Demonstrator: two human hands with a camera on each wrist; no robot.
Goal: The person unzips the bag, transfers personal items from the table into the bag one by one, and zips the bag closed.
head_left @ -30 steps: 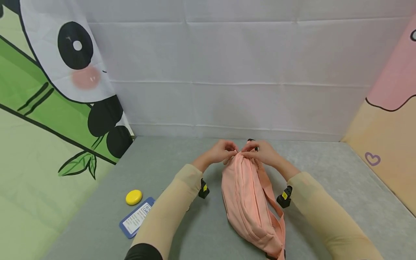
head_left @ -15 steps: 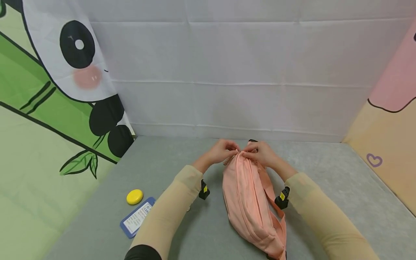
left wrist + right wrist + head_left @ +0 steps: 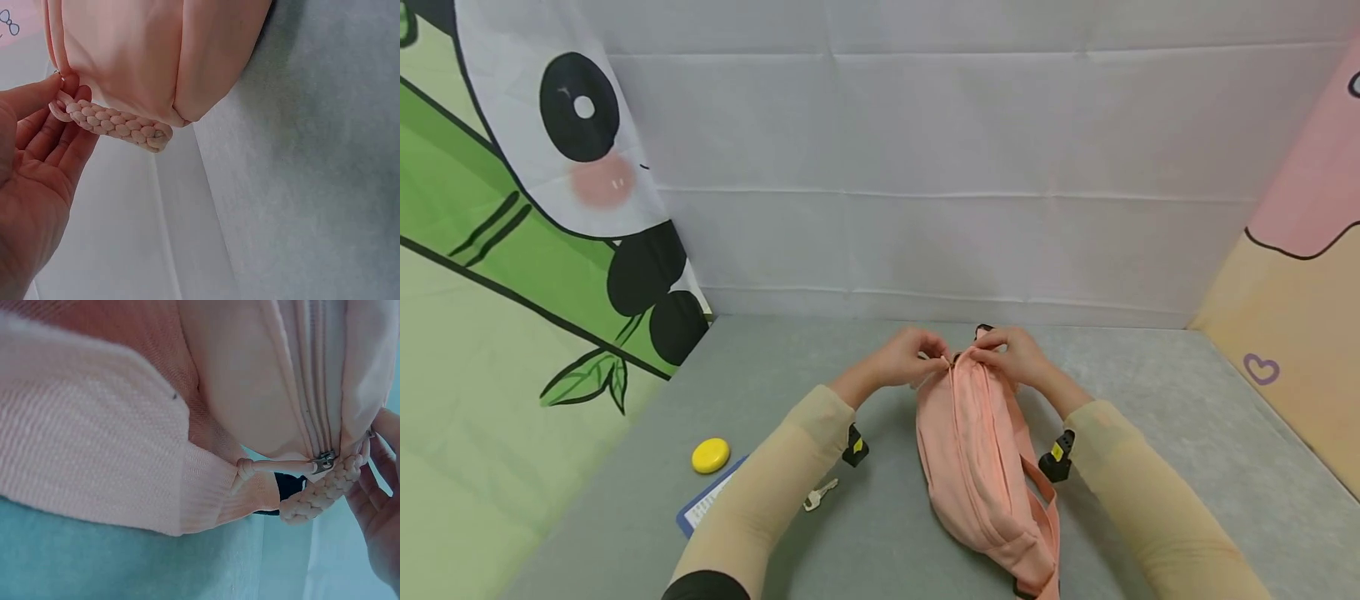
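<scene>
A pink fabric waist bag (image 3: 970, 467) lies lengthwise on the grey table. At its far end my left hand (image 3: 904, 357) pinches the bag's zipper tab between thumb and finger. From that pinch hangs a braided pink pull (image 3: 119, 125) in the left wrist view. Close beside it, my right hand (image 3: 1017, 357) pinches the bag's top edge. A small dark gap shows between the hands. In the right wrist view, another zipper slider (image 3: 324, 462) with a knotted cord (image 3: 245, 469) sits near the right hand's fingers (image 3: 375, 494). The inside of the bag is hidden.
Left of the bag a silver key (image 3: 818, 495) lies on the table (image 3: 1187, 417). A blue-edged ID card (image 3: 696, 512) is partly covered by the left sleeve (image 3: 760, 492). Beyond it sits a round yellow object (image 3: 711, 456). A pink strap (image 3: 1043, 500) loops along the bag's right side.
My left hand has shifted slightly left and toward me, away from the right hand, with a dark gap now between them. The key has come into view; the left sleeve covers more of the card.
</scene>
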